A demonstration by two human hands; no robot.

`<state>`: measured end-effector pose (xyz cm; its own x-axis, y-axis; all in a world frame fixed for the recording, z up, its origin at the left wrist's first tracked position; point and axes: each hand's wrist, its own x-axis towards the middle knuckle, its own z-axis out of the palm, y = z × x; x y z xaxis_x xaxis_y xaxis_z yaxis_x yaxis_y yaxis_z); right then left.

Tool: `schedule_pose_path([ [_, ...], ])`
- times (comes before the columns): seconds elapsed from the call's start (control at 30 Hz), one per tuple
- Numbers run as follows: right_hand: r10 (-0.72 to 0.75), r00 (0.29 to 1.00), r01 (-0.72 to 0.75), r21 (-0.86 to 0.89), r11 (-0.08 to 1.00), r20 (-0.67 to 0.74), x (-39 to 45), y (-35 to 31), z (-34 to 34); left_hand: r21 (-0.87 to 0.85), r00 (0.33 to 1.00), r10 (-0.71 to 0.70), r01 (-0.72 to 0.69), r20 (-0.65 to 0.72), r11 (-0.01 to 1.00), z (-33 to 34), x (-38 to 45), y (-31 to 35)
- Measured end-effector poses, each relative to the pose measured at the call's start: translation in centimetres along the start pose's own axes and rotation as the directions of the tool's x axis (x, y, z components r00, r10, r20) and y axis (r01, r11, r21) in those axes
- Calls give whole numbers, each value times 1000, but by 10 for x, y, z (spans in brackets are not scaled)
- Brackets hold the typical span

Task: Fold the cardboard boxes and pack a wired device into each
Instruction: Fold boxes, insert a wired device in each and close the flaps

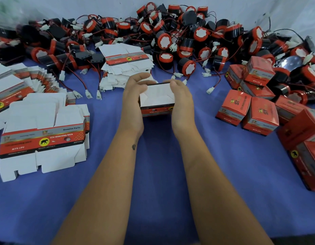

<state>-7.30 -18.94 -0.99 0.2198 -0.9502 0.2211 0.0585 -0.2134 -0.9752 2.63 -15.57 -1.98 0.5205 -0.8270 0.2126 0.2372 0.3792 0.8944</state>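
Both hands, left [133, 101] and right [181, 101], are curled round a half-folded red-and-white cardboard box [157, 99], flaps up, above the blue tabletop [158, 174].

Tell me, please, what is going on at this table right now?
A person is folding a small cardboard box, gripping it with the left hand and right hand above the blue tablecloth. Flat box blanks lie to the left, a pile of wired horns sits behind, and finished boxes stack up on the right.
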Motion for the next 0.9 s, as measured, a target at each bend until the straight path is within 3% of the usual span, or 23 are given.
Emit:
schedule_pose_path([
  [0.07,-42,999,42,-374,926,8,3,5,-3,-33,999,24,-25,-43,999,-1,1,0],
  [0.1,-7,1000,7,-395,919,2,3,6,-4,-52,997,27,-30,-67,998,-2,1,0],
  [0.2,176,984,-169,-173,970,29,1,1,-5,-29,990,54,-58,-128,998,-2,2,-1],
  [0.27,188,980,-182,-78,980,69,1,-2,-4,45,978,84,-77,-190,996,-2,2,-3],
  [0.33,128,988,-128,-10,992,87,1,-3,-7,76,966,50,-32,-254,997,-4,4,-3],
  [0.4,38,996,-34,-48,998,82,3,-3,-12,71,958,-31,53,-284,996,-8,7,-3],
  [0.5,-163,979,184,-181,966,123,3,-3,-14,130,968,-76,109,-240,985,-13,7,-1],
  [0.6,-217,955,268,-278,922,201,5,3,-11,174,979,-99,130,-176,976,-14,6,1],
  [0.67,-159,959,224,-288,931,233,8,5,-12,251,985,-86,122,-147,960,-13,7,1],
  [0.73,-75,962,127,-186,974,264,13,3,-13,328,985,-44,98,-166,940,-10,6,0],
  [0.83,43,995,-41,-20,999,85,31,1,-15,311,961,34,56,-275,949,-9,5,-5],
  [0.9,108,992,-120,-249,961,-60,49,6,-16,305,938,79,29,-336,952,-11,7,-8],
])
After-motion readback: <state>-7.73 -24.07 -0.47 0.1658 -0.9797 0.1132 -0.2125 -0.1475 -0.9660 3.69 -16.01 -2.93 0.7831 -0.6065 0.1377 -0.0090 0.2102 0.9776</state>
